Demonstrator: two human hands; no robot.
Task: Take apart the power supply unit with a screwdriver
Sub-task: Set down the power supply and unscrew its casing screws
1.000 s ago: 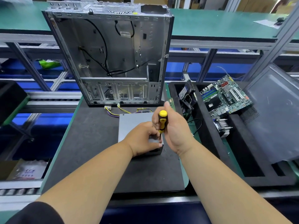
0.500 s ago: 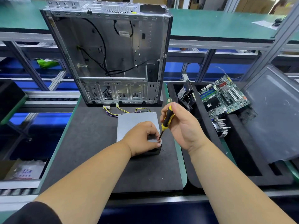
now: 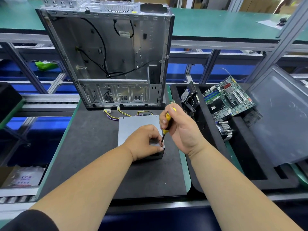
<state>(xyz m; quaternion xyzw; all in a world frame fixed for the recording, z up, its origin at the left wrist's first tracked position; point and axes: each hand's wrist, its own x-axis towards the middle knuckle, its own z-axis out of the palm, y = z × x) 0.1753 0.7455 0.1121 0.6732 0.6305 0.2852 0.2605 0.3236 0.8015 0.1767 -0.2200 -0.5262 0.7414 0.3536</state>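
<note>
A grey metal power supply unit [image 3: 133,125] lies flat on the black mat [image 3: 90,147], its yellow and purple cables [image 3: 113,115] trailing toward the back. My left hand [image 3: 143,142] rests on its near right corner, fingers pinching at the edge beside the tool tip. My right hand [image 3: 181,129] grips a yellow and black screwdriver [image 3: 165,125], tilted, with its tip on the unit's near right corner. That corner is partly hidden under my fingers.
An empty open computer case [image 3: 110,55] stands upright behind the unit. To the right, a black foam tray [image 3: 246,164] holds a green motherboard [image 3: 228,99], a heatsink [image 3: 225,130], black parts and a grey side panel [image 3: 280,117]. Conveyor rails run on the left.
My right hand has moved right and lowered, tilting the screwdriver from upright to slanted with its tip staying on the unit's corner. My left hand has stayed on the unit.
</note>
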